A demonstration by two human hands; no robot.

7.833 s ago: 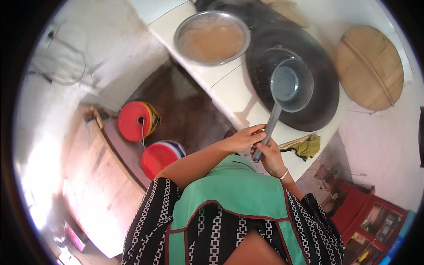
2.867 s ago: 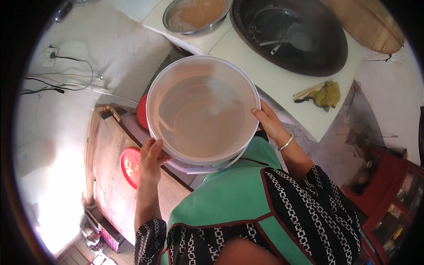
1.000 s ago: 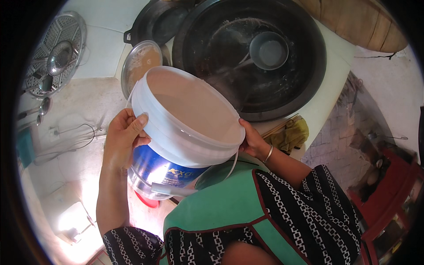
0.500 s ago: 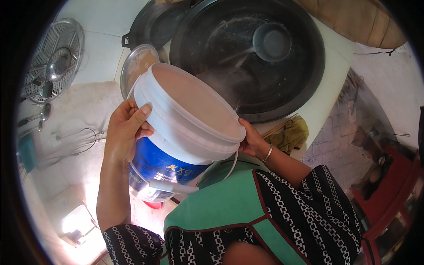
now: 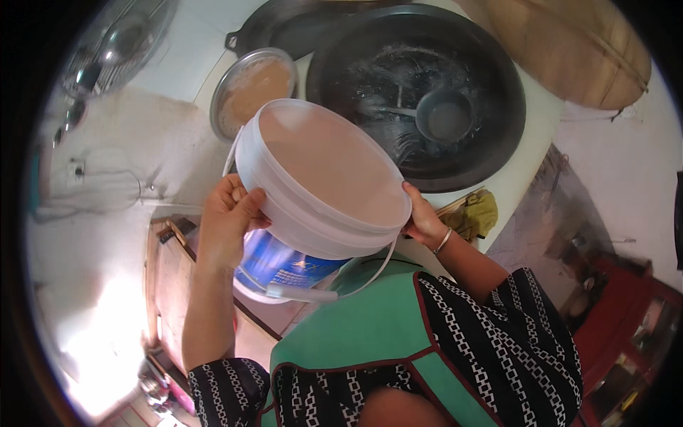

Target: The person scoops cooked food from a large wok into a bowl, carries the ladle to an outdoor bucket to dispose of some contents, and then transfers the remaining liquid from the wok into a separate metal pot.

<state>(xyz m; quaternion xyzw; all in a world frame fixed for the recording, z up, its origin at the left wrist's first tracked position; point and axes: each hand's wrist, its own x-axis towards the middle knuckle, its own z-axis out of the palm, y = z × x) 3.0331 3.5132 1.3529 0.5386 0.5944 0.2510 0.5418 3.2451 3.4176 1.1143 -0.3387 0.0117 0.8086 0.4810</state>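
A large white bucket point(image 5: 327, 238) with a blue label is held up tilted in front of me, its mouth facing the wok. My left hand point(image 5: 231, 210) is closed on the rim's left side, thumb on the outer wall. On the opposite side of the rim, my right hand point(image 5: 425, 217) grips with its fingers partly hidden. The handle with its white grip point(image 5: 302, 292) hangs loose below. Inside, the bucket looks pale brown; I cannot tell how much it contains. Beyond it lies a big black wok point(image 5: 341, 78), wet and streaked with white. A grey ladle point(image 5: 445, 117) rests in the wok.
A metal bowl point(image 5: 222, 96) with something beige in it stands left of the wok. Behind are a second black pan point(image 5: 284, 28) and a large brown lid point(image 5: 576, 43). A yellow-green cloth point(image 5: 475, 213) lies at the counter edge. Strainers point(image 5: 124, 43) hang at the left.
The bucket's base has come up, so it tilts further toward the wok. The ladle has shifted nearer to me inside the wok and its handle has swung. My view has turned slightly.
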